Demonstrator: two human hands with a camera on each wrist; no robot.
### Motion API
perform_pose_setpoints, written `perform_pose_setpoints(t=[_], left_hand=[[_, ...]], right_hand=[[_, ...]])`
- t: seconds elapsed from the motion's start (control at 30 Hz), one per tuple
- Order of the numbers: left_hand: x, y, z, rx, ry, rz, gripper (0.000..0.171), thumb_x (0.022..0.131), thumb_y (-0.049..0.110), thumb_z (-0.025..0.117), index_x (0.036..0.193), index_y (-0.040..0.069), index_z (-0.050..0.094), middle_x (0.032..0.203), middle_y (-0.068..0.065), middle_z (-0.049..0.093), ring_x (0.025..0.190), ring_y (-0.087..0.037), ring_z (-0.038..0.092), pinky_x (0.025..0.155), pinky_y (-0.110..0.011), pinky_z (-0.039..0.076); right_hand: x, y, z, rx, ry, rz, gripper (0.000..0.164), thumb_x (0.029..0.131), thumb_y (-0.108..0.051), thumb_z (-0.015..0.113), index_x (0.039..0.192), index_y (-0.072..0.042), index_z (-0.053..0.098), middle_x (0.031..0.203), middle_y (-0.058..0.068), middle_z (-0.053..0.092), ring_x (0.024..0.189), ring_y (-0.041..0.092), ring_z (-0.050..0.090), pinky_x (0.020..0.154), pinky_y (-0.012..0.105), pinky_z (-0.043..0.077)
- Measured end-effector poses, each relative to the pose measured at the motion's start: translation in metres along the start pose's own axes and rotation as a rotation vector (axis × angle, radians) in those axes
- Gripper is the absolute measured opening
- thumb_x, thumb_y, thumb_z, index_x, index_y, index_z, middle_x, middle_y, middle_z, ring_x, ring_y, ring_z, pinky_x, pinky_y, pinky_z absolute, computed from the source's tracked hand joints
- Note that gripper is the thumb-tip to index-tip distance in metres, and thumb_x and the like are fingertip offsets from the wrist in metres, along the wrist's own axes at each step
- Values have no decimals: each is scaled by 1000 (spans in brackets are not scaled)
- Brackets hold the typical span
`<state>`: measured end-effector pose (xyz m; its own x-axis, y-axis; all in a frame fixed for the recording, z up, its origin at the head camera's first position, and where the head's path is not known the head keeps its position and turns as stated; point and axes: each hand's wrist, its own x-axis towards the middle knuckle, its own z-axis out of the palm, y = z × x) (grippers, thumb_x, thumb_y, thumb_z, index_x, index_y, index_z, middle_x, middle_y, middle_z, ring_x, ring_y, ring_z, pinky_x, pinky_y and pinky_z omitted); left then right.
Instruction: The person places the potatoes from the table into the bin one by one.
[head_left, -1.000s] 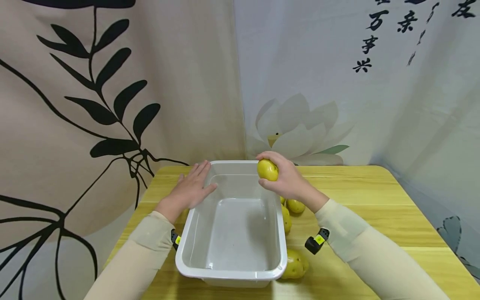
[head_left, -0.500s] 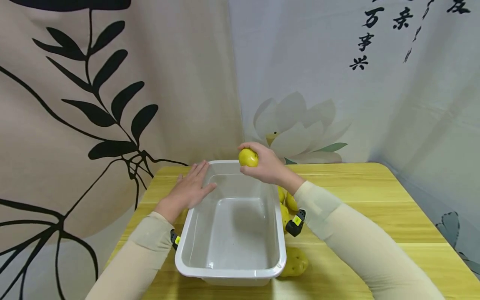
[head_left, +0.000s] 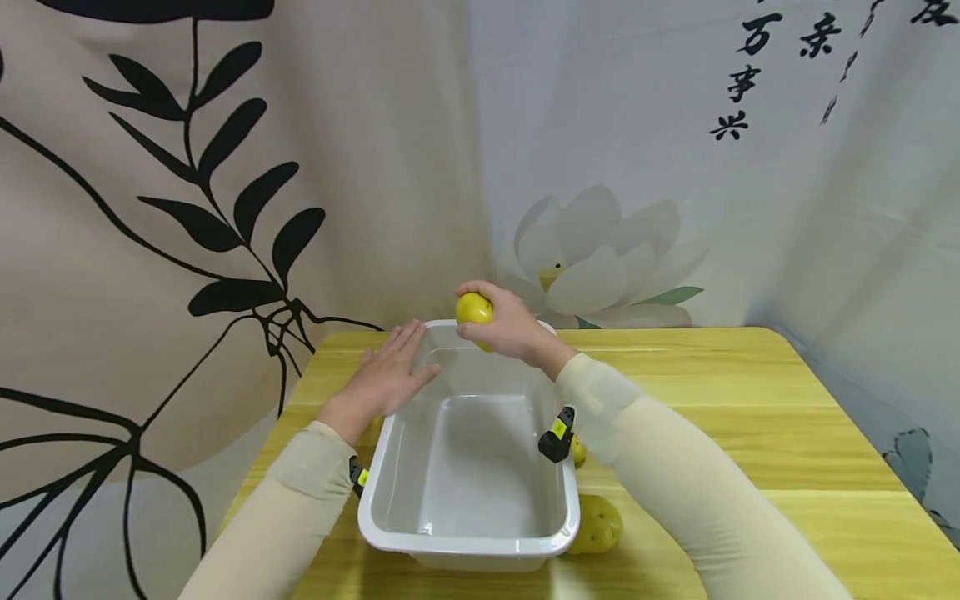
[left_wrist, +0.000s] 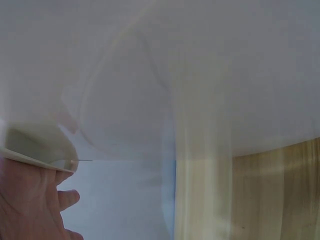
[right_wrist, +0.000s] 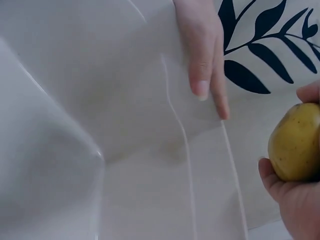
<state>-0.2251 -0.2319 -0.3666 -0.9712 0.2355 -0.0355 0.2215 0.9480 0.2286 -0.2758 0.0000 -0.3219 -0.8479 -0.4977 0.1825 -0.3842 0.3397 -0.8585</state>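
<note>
My right hand [head_left: 513, 323] grips a yellow potato [head_left: 474, 308] above the far end of the white basin [head_left: 465, 546]. In the right wrist view the potato [right_wrist: 297, 142] sits between thumb and fingers, out beyond the basin wall [right_wrist: 210, 165]. Fingers straight, my left hand [head_left: 382, 375] rests over the basin's left rim near its far corner. The basin's inside shows only bare white floor and walls. The left wrist view is mostly filled by the pale basin side [left_wrist: 125, 80], with part of the left hand [left_wrist: 30, 200] at its lower left.
On the wooden table [head_left: 712, 417], a large potato [head_left: 597, 525] lies by the basin's near right corner. A smaller one [head_left: 578, 451] shows partly behind the basin's right side and the right sleeve. A printed curtain [head_left: 600, 125] hangs behind the table.
My right hand has carried the potato leftward and slightly up, from the basin's far right corner to over its far rim. The left hand stays on the left rim.
</note>
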Motion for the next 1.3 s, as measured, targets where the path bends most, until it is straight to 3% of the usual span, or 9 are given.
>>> perform_pose_setpoints(t=[0.27,0.47,0.73,0.97,1.23,1.3], left_hand=[[-2,-2,0,3,5,-11,84,95,67,28,156,15,2,161,0,-6,147,-27,-5,109,-67,5],[-3,-4,2,1,1,-27,83,95,67,28,156,17,1,161,2,-7,147,-26,-6,109,-67,7],[-3,-4,3,24,6,-19,84,94,69,22,156,16,2,161,1,-6,147,-26,-5,108,-68,9],[-2,-2,1,-12,14,-11,79,96,67,19,156,18,3,161,3,-5,147,-25,-3,109,-67,5],[-4,0,-1,-38,8,-15,70,99,61,11,156,20,4,161,5,-5,147,-25,-2,110,-66,4],[-3,0,-1,-36,8,-13,69,99,60,9,156,21,4,161,4,-3,147,-25,-1,109,-66,4]], right_hand=[[12,12,18,85,-112,67,50,82,-20,70,129,-27,53,111,7,54,90,27,55,67,32,52],[16,20,27,96,-243,80,54,81,-14,68,133,-18,52,110,9,54,92,27,54,67,32,52],[19,31,29,71,-354,91,51,83,-14,67,133,-13,52,110,8,55,88,25,56,66,31,51],[19,41,24,47,-409,126,56,83,-15,68,135,-12,50,107,9,55,86,23,55,68,30,49],[31,37,37,-52,-496,142,48,78,-17,71,125,-23,56,103,7,58,83,23,57,69,32,51],[34,35,42,-59,-517,144,46,78,-16,71,122,-20,58,101,9,59,83,23,58,69,32,51]])
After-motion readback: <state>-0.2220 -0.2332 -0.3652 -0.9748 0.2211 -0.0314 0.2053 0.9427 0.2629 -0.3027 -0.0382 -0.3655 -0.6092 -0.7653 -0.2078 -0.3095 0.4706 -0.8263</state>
